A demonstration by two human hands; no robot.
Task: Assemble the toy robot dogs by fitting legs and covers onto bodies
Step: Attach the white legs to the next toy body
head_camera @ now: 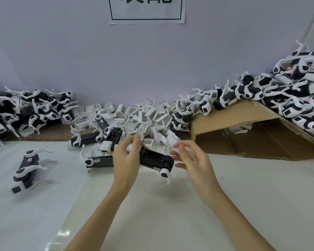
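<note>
Plainly, step: fitting a cover to a body, judging by what each hand carries.
Body: the black body (152,158) is held above the white table (243,196), open compartment facing up, so the cover can drop straight in. One white leg (165,175) hangs from its near right corner.
Left hand: the left hand (126,160) wraps the body's left end, thumb and fingers curled round it, pinning it steady; a white piece shows under the fingertips, but what it is I cannot tell.
Right hand: the right hand (190,158) pinches a white cover (173,139) between thumb and forefinger, the other fingers fanned loose. The cover sits just above and right of the body, apart from it, not yet seated.
Cover pile: loose covers (140,115) are heaped against the wall, close enough to reach quickly.
Other bodies: a second body (98,161) lies on the table behind the left hand, and another (87,138) beyond it, likely waiting their turn.
Done dogs: one dog (27,169) lies apart at left; many more (297,91) are piled on the cardboard box (234,120) at right, and another heap (25,109) at far left.
Next move: probably line the cover's edges up with the opening and press it down.
</note>
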